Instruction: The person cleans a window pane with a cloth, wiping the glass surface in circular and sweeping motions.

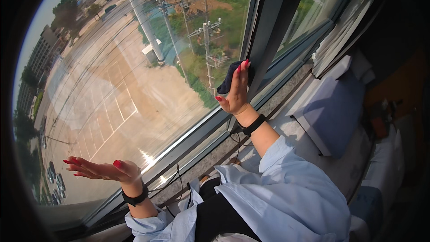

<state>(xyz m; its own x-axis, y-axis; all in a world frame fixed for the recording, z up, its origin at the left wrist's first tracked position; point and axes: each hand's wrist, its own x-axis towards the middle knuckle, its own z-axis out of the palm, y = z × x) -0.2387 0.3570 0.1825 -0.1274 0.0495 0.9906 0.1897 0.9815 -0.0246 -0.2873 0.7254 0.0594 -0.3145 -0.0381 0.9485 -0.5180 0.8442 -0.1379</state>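
My right hand presses a dark cloth against the edge of a large window pane, beside the thick upright window frame. The cloth is bunched under the palm and fingers, and part of it is hidden by them. Lower left, my left hand is raised before the same pane with its fingers extended and holds nothing. Whether it touches the glass cannot be told. Each wrist wears a black band.
Below the pane run a metal lower rail and a stone sill. Thin black cables hang near the sill. To the right are a white curtain and a blue-grey padded piece. Outside, far below, lies a paved lot.
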